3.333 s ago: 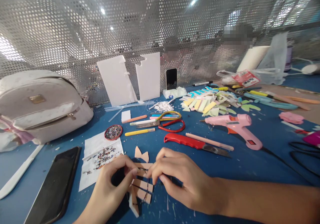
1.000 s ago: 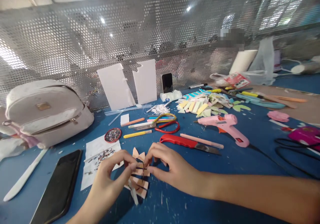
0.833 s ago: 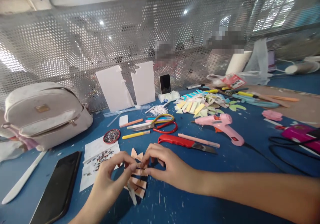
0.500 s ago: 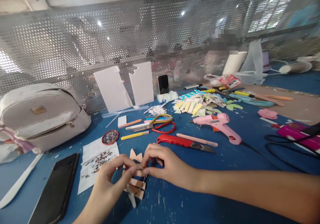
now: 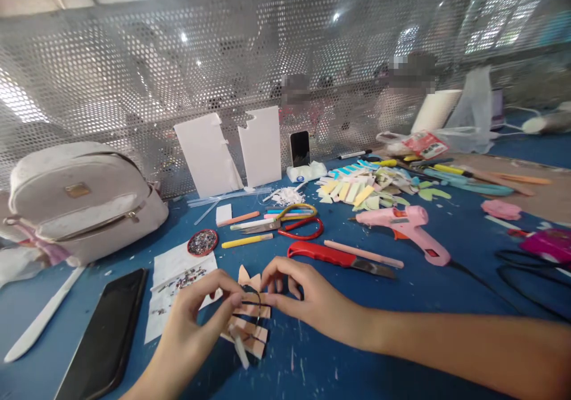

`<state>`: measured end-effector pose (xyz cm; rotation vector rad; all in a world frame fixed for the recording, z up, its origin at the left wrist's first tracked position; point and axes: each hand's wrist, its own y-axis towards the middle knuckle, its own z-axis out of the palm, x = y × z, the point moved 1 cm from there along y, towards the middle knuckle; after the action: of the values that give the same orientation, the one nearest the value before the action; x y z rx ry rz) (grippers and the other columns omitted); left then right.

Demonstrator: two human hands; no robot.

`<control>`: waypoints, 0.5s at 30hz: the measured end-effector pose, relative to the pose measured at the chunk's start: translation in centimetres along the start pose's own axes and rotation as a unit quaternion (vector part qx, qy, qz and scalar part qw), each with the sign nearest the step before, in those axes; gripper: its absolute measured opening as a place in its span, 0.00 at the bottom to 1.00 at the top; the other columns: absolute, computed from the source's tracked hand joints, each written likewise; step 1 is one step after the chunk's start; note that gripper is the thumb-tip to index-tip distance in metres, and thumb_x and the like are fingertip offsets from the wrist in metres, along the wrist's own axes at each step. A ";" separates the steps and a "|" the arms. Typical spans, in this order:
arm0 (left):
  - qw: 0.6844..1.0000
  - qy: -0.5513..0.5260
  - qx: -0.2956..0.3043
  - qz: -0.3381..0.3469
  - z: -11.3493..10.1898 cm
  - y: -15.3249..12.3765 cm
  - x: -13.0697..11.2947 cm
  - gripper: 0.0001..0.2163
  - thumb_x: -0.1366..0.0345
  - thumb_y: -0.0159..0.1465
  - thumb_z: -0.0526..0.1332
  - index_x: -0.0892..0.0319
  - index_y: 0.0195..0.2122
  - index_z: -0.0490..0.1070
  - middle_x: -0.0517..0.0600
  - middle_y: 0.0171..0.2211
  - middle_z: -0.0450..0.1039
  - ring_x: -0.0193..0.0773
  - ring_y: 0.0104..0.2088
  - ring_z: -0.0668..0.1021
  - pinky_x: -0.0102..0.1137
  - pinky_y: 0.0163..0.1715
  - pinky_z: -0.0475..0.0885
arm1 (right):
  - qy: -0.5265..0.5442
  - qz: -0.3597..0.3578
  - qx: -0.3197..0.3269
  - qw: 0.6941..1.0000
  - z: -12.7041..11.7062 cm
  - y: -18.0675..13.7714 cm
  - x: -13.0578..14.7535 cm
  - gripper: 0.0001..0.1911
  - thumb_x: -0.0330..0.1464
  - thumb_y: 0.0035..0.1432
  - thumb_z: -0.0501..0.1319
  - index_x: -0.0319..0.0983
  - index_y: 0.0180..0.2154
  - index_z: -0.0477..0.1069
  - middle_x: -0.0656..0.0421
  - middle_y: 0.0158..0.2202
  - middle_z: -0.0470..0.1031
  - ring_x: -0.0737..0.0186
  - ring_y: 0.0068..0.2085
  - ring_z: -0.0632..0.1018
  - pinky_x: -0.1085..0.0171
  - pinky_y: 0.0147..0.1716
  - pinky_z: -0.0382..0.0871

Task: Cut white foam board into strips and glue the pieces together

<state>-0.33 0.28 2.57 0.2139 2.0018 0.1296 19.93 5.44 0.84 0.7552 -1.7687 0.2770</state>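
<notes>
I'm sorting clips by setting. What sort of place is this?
Most likely a craft workbench. The blue tabletop carries a pink hot-glue gun, a red-handled utility knife and a pile of cut coloured foam strips, and the left hand and right hand pinch a peach foam piece banded with black strands.

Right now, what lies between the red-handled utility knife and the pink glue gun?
In the head view, one slim peach stick lies between the red-handled utility knife and the pink glue gun, close beside the knife.
</notes>
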 end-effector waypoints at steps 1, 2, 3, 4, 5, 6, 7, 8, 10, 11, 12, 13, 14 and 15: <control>1.000 -0.002 -0.003 0.003 -0.3 0.0 -0.3 0.11 0.59 0.65 0.60 0.56 0.27 0.73 0.47 0.27 0.72 0.39 0.31 0.72 0.31 0.34 0.62 | 0.003 0.004 0.000 1.000 0.0 -0.1 0.0 0.05 0.33 0.63 0.62 0.40 0.40 0.72 0.62 0.37 0.72 0.67 0.34 0.70 0.67 0.29 0.60; 1.000 -0.004 -0.009 0.002 -0.6 0.1 -0.6 0.11 0.59 0.65 0.60 0.56 0.27 0.73 0.47 0.27 0.72 0.39 0.31 0.71 0.31 0.33 0.62 | 0.000 0.007 0.001 1.000 0.0 -0.1 0.1 0.05 0.34 0.65 0.60 0.40 0.41 0.71 0.62 0.37 0.72 0.67 0.33 0.69 0.67 0.29 0.59; 1.000 -0.006 -0.018 0.002 -0.9 0.1 -0.9 0.11 0.59 0.65 0.61 0.56 0.27 0.73 0.47 0.27 0.72 0.38 0.31 0.71 0.31 0.33 0.62 | -0.006 0.008 -0.001 1.000 0.0 -0.2 0.1 0.06 0.35 0.66 0.58 0.40 0.41 0.71 0.62 0.37 0.72 0.67 0.31 0.68 0.67 0.28 0.59; 0.999 -0.009 -0.030 0.003 -1.3 0.2 -1.2 0.11 0.58 0.65 0.61 0.56 0.27 0.74 0.47 0.27 0.71 0.38 0.31 0.70 0.31 0.33 0.62 | -0.016 0.007 -0.004 1.000 0.0 -0.2 0.2 0.06 0.35 0.66 0.57 0.41 0.41 0.71 0.62 0.37 0.72 0.67 0.30 0.67 0.66 0.28 0.58; 0.999 -0.014 -0.041 0.006 -1.7 0.2 -1.6 0.10 0.58 0.64 0.62 0.56 0.28 0.74 0.47 0.27 0.71 0.38 0.31 0.70 0.31 0.33 0.62 | -0.026 0.003 -0.008 1.000 0.0 -0.3 0.2 0.07 0.35 0.67 0.56 0.41 0.41 0.71 0.61 0.38 0.72 0.67 0.31 0.67 0.66 0.28 0.59; 0.999 -0.022 -0.048 0.011 -2.0 0.3 -2.0 0.10 0.59 0.64 0.62 0.56 0.28 0.75 0.47 0.28 0.71 0.38 0.31 0.70 0.30 0.33 0.62 | -0.032 -0.004 -0.011 0.999 0.0 -0.3 0.2 0.07 0.34 0.67 0.55 0.41 0.42 0.70 0.61 0.38 0.73 0.66 0.32 0.68 0.66 0.29 0.60; 0.998 -0.030 -0.054 0.018 -2.3 0.4 -2.4 0.09 0.59 0.64 0.63 0.56 0.28 0.75 0.46 0.28 0.72 0.37 0.31 0.70 0.29 0.33 0.63 | -0.037 -0.014 -0.013 0.999 0.0 -0.4 0.3 0.06 0.33 0.67 0.55 0.42 0.42 0.70 0.61 0.40 0.73 0.65 0.35 0.70 0.66 0.31 0.61; 0.997 -0.038 -0.059 0.027 -2.5 0.6 -2.8 0.08 0.60 0.64 0.63 0.55 0.29 0.75 0.46 0.28 0.72 0.37 0.32 0.70 0.29 0.33 0.63 | -0.037 -0.028 -0.013 0.999 0.0 -0.5 0.2 0.07 0.31 0.66 0.55 0.42 0.43 0.70 0.60 0.41 0.73 0.64 0.39 0.71 0.65 0.33 0.62; 0.995 -0.051 -0.070 0.046 -2.7 1.0 -3.5 0.07 0.60 0.64 0.64 0.55 0.29 0.76 0.46 0.29 0.73 0.36 0.33 0.71 0.28 0.33 0.63 | -0.025 -0.056 -0.013 0.998 0.0 -0.6 0.2 0.11 0.29 0.65 0.55 0.44 0.49 0.68 0.59 0.47 0.73 0.61 0.47 0.72 0.63 0.40 0.64; 0.994 -0.057 -0.077 0.053 -2.7 1.2 -3.9 0.07 0.61 0.63 0.65 0.55 0.30 0.76 0.46 0.29 0.73 0.36 0.33 0.71 0.27 0.33 0.63 | -0.014 -0.064 -0.011 0.998 0.1 -0.7 0.1 0.15 0.28 0.65 0.55 0.45 0.53 0.65 0.59 0.51 0.72 0.60 0.50 0.71 0.61 0.44 0.65; 0.993 -0.065 -0.083 0.058 -2.5 1.5 -4.4 0.06 0.61 0.63 0.65 0.56 0.30 0.76 0.46 0.29 0.73 0.36 0.33 0.71 0.27 0.34 0.63 | 0.000 -0.068 -0.007 0.998 0.1 -0.8 0.0 0.20 0.28 0.65 0.54 0.47 0.57 0.61 0.58 0.54 0.71 0.60 0.51 0.71 0.59 0.48 0.64; 0.991 -0.076 -0.085 0.063 -2.4 1.8 -4.9 0.06 0.62 0.63 0.65 0.56 0.30 0.76 0.46 0.29 0.73 0.36 0.33 0.71 0.27 0.34 0.64 | 0.020 -0.068 0.000 0.997 0.2 -0.8 -0.1 0.23 0.29 0.66 0.53 0.47 0.61 0.57 0.57 0.57 0.69 0.60 0.51 0.71 0.57 0.50 0.63; 0.990 -0.092 -0.082 0.066 -2.1 2.1 -5.4 0.06 0.62 0.63 0.65 0.56 0.29 0.76 0.46 0.28 0.73 0.35 0.33 0.71 0.27 0.34 0.64 | 0.049 -0.068 0.009 0.996 0.2 -0.8 -0.2 0.26 0.29 0.67 0.53 0.48 0.64 0.52 0.56 0.58 0.68 0.59 0.52 0.71 0.55 0.52 0.63; 0.988 -0.108 -0.080 0.070 -1.9 2.5 -6.0 0.06 0.62 0.62 0.65 0.56 0.29 0.76 0.46 0.28 0.73 0.35 0.32 0.72 0.27 0.34 0.65 | 0.087 -0.068 0.017 0.994 0.1 -0.6 -0.3 0.27 0.31 0.68 0.52 0.48 0.65 0.49 0.55 0.60 0.67 0.59 0.54 0.71 0.53 0.54 0.61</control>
<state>0.69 1.48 9.14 0.2549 1.7500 0.3417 20.28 4.98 0.39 0.8473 -1.5440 0.2741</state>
